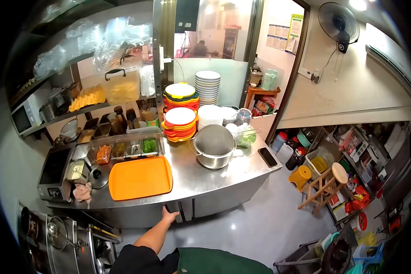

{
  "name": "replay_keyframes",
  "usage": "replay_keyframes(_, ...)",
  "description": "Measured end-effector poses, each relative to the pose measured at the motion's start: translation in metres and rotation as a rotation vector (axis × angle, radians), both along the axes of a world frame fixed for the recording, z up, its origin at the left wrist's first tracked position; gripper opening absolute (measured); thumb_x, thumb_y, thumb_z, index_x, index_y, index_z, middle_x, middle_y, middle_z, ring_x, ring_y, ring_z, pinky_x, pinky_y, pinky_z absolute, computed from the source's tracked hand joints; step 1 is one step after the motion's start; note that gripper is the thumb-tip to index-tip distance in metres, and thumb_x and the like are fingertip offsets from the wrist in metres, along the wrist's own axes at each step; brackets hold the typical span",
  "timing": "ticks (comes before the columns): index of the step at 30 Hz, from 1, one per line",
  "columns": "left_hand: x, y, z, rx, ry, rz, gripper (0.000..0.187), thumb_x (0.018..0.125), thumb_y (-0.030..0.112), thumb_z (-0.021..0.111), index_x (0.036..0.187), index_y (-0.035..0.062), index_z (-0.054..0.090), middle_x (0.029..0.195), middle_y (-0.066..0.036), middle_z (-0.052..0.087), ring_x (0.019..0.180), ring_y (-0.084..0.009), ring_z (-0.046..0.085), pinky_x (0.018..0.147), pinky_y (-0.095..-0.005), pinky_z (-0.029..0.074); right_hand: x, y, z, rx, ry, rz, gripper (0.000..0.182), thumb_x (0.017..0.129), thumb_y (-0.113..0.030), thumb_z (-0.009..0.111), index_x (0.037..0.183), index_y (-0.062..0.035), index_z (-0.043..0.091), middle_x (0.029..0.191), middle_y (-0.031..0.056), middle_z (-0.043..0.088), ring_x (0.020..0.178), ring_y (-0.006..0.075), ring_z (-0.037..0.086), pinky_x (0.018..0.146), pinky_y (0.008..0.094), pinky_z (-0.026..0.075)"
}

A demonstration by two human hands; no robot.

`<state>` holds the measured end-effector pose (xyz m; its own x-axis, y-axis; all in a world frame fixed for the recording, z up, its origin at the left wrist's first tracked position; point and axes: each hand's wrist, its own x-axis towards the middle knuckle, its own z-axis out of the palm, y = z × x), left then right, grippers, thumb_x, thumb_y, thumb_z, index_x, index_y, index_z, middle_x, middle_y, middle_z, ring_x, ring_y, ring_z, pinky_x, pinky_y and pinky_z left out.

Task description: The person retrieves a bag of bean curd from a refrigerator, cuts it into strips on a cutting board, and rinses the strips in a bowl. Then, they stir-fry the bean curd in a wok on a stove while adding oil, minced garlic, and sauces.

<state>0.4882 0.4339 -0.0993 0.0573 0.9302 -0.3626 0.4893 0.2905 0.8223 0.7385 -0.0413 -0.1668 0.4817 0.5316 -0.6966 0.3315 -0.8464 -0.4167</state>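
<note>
My left hand [170, 215] reaches down to the front of the steel counter, against the cabinet door [141, 214] near the dark vertical handle strip [181, 211]. Its thumb points right and a finger points up, spread apart; the other fingers are hard to make out. I see nothing held in it. My right hand is out of view. Above the left hand, an orange tray [141, 178] lies on the steel countertop [192, 182]. Behind the tray stands a clear container [116, 137] with shredded carrot [103, 153] and chopped greens [149, 145].
A steel pot [214, 160], stacked colored plates [180, 117] and a phone [267, 157] stand or lie on the counter. An induction cooker [55, 173] is at its left end. To the right are a wooden stool [339, 172], a yellow stool [300, 177] and crowded shelves.
</note>
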Motion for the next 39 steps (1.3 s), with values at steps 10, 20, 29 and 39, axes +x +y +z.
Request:
replay_keyframes(10,-0.003,0.049,-0.080,0.053,-0.093,0.166,0.068,0.052,0.013,0.077,0.110,-0.0021,0.045,0.104,-0.016,0.054,0.099,-0.0259,0.051,0.084,-0.0331,0.041,0.140,0.026,-0.051,-0.021,0.112,0.208,0.039,0.074,-0.029,0.050,0.105,-0.0058,0.057,0.088,0.0172,0.061,0.080,0.0300,0.059,0.075,0.0357,0.047)
replay_keyframes(20,0.029,0.033,-0.049,0.333,-0.188,0.097,0.055,0.059,0.003,0.069,0.108,-0.0042,0.046,0.108,-0.015,0.053,0.100,-0.0245,0.049,0.087,-0.0317,0.038,0.266,0.030,-0.064,-0.145,0.115,0.315,0.040,0.075,-0.033,0.055,0.107,-0.0101,0.057,0.086,0.0117,0.063,0.083,0.0234,0.060,0.076,0.0320,0.047)
replay_keyframes(29,-0.023,-0.138,0.018,-0.028,0.123,0.338,0.065,0.065,0.043,0.068,0.104,0.0019,0.037,0.103,-0.021,0.048,0.097,-0.0337,0.049,0.083,-0.0369,0.039,0.201,0.061,-0.036,-0.159,0.059,0.653,0.037,0.076,-0.027,0.055,0.105,-0.0038,0.056,0.087,0.0152,0.062,0.079,0.0235,0.061,0.071,0.0319,0.047)
replay_keyframes(39,-0.153,-0.282,0.039,-0.157,0.171,0.577,0.052,0.075,0.046,0.056,0.101,0.0033,0.042,0.102,-0.020,0.051,0.097,-0.0330,0.048,0.082,-0.0388,0.038,0.057,0.259,0.020,-0.087,0.008,1.131,0.035,0.076,-0.024,0.055,0.104,-0.0024,0.056,0.080,0.0138,0.063,0.068,0.0224,0.060,0.065,0.0323,0.048)
